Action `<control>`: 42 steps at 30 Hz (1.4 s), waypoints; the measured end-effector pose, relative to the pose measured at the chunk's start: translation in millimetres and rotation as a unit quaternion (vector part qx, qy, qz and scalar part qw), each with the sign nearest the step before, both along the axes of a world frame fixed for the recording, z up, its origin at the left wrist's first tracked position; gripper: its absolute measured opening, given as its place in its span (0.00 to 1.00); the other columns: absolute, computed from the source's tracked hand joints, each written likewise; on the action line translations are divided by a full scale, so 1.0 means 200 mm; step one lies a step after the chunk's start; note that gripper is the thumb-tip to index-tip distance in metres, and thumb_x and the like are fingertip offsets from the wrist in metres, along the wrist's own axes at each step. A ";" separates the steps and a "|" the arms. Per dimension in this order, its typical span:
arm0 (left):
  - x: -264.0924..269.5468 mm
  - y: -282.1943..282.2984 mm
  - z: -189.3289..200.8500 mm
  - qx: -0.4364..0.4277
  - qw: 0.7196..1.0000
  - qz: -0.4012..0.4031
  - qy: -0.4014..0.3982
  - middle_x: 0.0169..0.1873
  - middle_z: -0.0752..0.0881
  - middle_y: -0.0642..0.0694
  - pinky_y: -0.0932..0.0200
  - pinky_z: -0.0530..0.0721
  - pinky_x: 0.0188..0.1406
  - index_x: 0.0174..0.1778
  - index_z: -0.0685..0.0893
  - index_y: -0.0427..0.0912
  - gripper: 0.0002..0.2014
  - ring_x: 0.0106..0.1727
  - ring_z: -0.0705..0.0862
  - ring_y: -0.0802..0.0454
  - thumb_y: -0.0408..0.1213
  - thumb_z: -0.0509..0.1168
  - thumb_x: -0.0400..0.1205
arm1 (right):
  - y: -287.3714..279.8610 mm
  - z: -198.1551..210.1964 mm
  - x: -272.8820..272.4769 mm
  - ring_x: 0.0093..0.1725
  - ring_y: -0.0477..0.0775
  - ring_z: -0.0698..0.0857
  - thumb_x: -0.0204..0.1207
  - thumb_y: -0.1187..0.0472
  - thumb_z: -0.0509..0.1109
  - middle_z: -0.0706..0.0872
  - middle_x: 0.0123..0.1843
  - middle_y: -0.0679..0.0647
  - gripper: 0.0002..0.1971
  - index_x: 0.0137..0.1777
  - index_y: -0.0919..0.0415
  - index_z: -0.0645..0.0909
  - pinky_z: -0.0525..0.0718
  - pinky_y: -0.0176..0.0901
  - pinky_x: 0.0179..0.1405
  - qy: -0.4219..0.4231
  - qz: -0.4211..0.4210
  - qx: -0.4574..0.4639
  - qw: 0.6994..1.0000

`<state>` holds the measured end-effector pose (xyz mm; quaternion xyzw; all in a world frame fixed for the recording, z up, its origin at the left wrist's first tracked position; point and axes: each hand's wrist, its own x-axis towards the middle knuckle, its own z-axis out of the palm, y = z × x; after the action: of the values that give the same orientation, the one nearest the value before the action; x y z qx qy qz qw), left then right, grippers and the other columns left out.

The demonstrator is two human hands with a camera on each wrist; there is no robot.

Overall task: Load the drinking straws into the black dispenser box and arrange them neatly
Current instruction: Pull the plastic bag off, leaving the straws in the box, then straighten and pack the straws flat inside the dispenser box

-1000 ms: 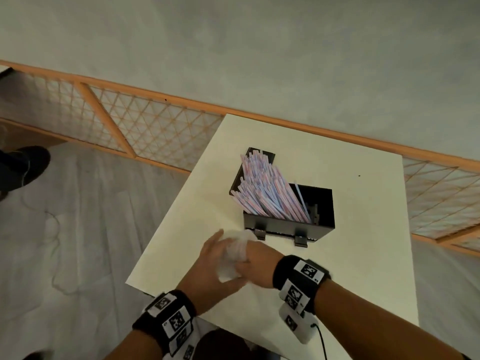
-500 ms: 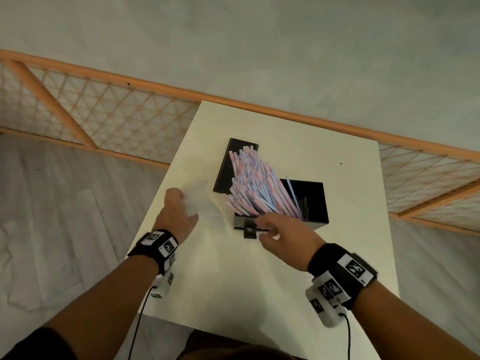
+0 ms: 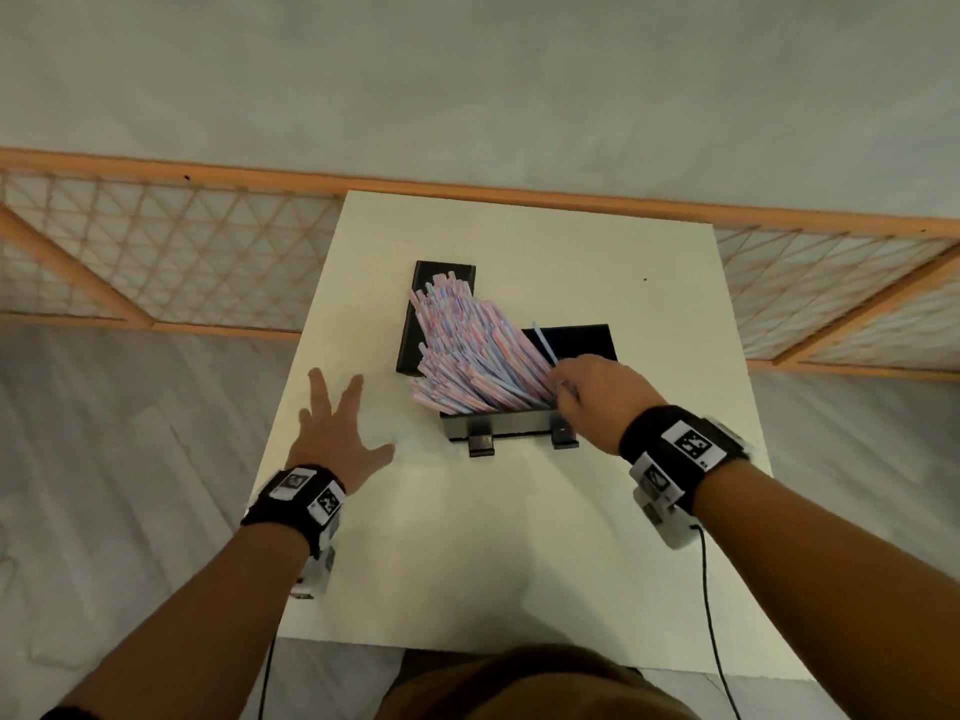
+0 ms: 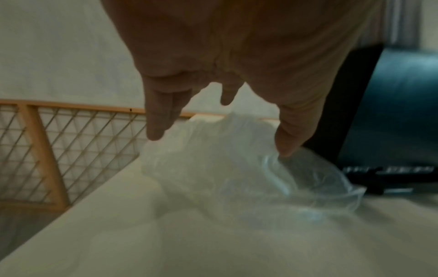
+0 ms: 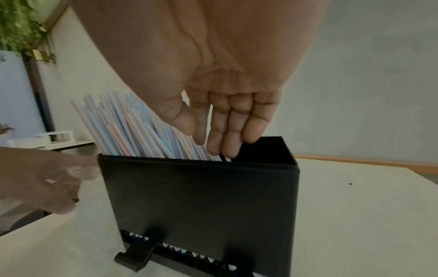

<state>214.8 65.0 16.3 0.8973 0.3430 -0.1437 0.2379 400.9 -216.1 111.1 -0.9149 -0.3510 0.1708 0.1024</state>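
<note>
White table (image 3: 519,537) vs plain grey wall (image 3: 467,70), wood-framed lattice panel (image 3: 156,262) along its base, grey plank floor (image 3: 104,459), dim light.

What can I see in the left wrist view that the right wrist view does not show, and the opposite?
Only the left wrist view shows the crumpled clear plastic bag lying on the table under the left hand, and the wooden lattice railing. Only the right wrist view shows the straws leaning in the box, the right hand reaching into it, and the dispensing slot at its base. Both show the black dispenser box and the white table.
</note>
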 end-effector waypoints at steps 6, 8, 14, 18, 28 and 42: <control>0.00 -0.19 0.28 0.040 0.981 -0.021 -0.189 0.67 0.78 0.44 0.47 0.83 0.59 0.69 0.80 0.43 0.24 0.59 0.83 0.41 0.50 0.73 0.80 | -0.01 -0.01 0.10 0.50 0.61 0.86 0.85 0.56 0.56 0.88 0.53 0.56 0.13 0.57 0.56 0.82 0.82 0.48 0.50 0.021 -0.049 -0.094 0.994; 0.04 -0.28 0.34 -0.040 0.975 -0.041 -0.215 0.59 0.81 0.51 0.58 0.82 0.46 0.65 0.82 0.46 0.18 0.48 0.84 0.52 0.49 0.71 0.82 | -0.01 -0.01 0.10 0.50 0.60 0.86 0.86 0.56 0.56 0.88 0.54 0.55 0.14 0.58 0.56 0.83 0.84 0.49 0.52 0.043 -0.032 -0.098 0.994; 0.15 -0.43 0.35 -0.112 0.968 -0.058 -0.219 0.52 0.87 0.57 0.69 0.78 0.40 0.54 0.86 0.54 0.11 0.45 0.84 0.64 0.55 0.68 0.84 | 0.00 -0.03 0.10 0.45 0.56 0.85 0.79 0.54 0.69 0.86 0.47 0.53 0.08 0.54 0.56 0.78 0.83 0.47 0.44 0.106 -0.086 -0.043 0.990; 0.16 -0.47 0.34 -0.104 0.970 -0.083 -0.203 0.54 0.88 0.53 0.66 0.77 0.43 0.59 0.88 0.52 0.13 0.43 0.85 0.57 0.54 0.67 0.85 | -0.01 -0.05 0.07 0.42 0.55 0.84 0.73 0.49 0.77 0.83 0.47 0.55 0.31 0.67 0.61 0.66 0.83 0.46 0.37 0.142 -0.144 -0.041 0.978; -0.01 -0.49 0.40 -0.148 0.970 -0.063 -0.183 0.33 0.85 0.60 0.81 0.73 0.35 0.40 0.80 0.61 0.08 0.37 0.82 0.76 0.50 0.71 0.84 | -0.01 -0.11 -0.07 0.52 0.56 0.84 0.71 0.48 0.79 0.86 0.57 0.54 0.24 0.64 0.57 0.80 0.83 0.44 0.49 0.166 -0.061 -0.157 0.972; -0.12 -0.65 0.50 0.075 0.883 -0.235 -0.400 0.52 0.78 0.46 0.56 0.85 0.51 0.57 0.86 0.42 0.15 0.49 0.81 0.49 0.41 0.77 0.77 | 0.03 -0.09 -0.10 0.46 0.60 0.84 0.82 0.57 0.61 0.87 0.46 0.56 0.09 0.49 0.61 0.81 0.78 0.45 0.45 0.109 -0.052 -0.108 0.987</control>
<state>191.4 -65.2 116.6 0.9479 0.0077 0.2023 0.2459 381.1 -209.4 92.2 -0.9134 -0.2693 0.3011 0.0496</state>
